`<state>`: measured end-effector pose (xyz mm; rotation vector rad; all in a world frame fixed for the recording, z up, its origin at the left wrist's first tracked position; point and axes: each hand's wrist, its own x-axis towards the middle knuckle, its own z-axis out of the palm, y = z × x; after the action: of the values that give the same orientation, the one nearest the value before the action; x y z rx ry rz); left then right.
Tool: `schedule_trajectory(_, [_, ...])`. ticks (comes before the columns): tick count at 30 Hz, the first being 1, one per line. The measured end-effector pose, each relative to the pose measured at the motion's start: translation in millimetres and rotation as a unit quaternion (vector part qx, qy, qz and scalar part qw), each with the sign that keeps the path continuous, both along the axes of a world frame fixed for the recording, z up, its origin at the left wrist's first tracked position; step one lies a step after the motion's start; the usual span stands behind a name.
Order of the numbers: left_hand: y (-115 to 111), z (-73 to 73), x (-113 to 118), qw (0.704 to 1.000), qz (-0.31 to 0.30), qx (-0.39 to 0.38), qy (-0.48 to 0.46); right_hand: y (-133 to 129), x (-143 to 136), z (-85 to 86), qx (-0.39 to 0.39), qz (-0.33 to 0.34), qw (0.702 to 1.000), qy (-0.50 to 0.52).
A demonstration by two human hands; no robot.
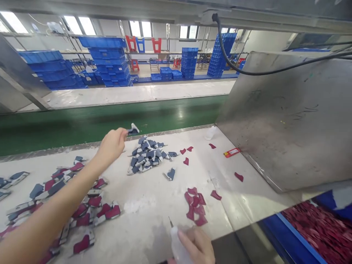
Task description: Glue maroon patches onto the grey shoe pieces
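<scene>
Left hand [112, 146] pinches a small blue-and-white piece [134, 129], apparently mid-transfer and needing careful placing, while right hand [198, 242] grips a white needle-tipped plastic bottle [177, 242].

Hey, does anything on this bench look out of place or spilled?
Several maroon pieces lie scattered apart from their pile, and whitish smears left of it mark the bench; whether spilled, I can't tell.

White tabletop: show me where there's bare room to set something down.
One bare patch of white tabletop lies between the mixed pieces at left and the maroon cluster; another between the lone maroon piece near the metal panel and the near right edge. Crowded: left side, grey-blue heap.
</scene>
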<state>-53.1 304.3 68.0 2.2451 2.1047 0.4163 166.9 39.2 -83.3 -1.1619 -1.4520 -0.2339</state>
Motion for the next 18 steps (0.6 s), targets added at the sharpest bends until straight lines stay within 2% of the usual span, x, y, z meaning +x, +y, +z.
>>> schedule_trajectory(2, [-72.6, -15.9, -10.1, 0.996, -0.068, 0.025, -0.050, 2.8, -1.2, 7.1, 0.016, 0.019, 1.000, -0.002])
schedule_trajectory(4, [-140.8, -44.9, -11.8, 0.984, -0.111, 0.040, -0.130, 4.8, 0.1, 10.5, 0.026, 0.009, 1.000, -0.010])
schedule_trajectory(6, [-193.1, -77.6, -4.3, 0.976, -0.108, 0.016, -0.189, 5.2, 2.7, 11.5, 0.021, -0.016, 1.000, 0.004])
schedule_trajectory(7, [-211.6, -92.1, 2.0, 0.971, -0.112, -0.006, -0.210, 4.9, 3.9, 11.6, 0.010, -0.021, 1.000, 0.018])
schedule_trajectory(9, [-234.3, -113.4, 16.8, 0.965, -0.109, -0.021, -0.237, 3.8, 5.6, 12.1, -0.012, -0.015, 0.999, 0.046])
schedule_trajectory(11, [-243.4, -123.2, 29.8, 0.960, -0.115, -0.012, -0.253, 2.7, 5.9, 12.9, -0.012, 0.000, 0.998, 0.054])
schedule_trajectory(15, [-246.7, -122.3, 39.3, 0.955, -0.132, -0.010, -0.265, 2.1, 3.4, 14.4, 0.017, 0.011, 0.999, 0.041])
schedule_trajectory(18, [-247.7, -121.1, 38.1, 0.955, -0.156, -0.022, -0.250, 2.1, 1.8, 15.7, 0.001, -0.003, 0.998, 0.069])
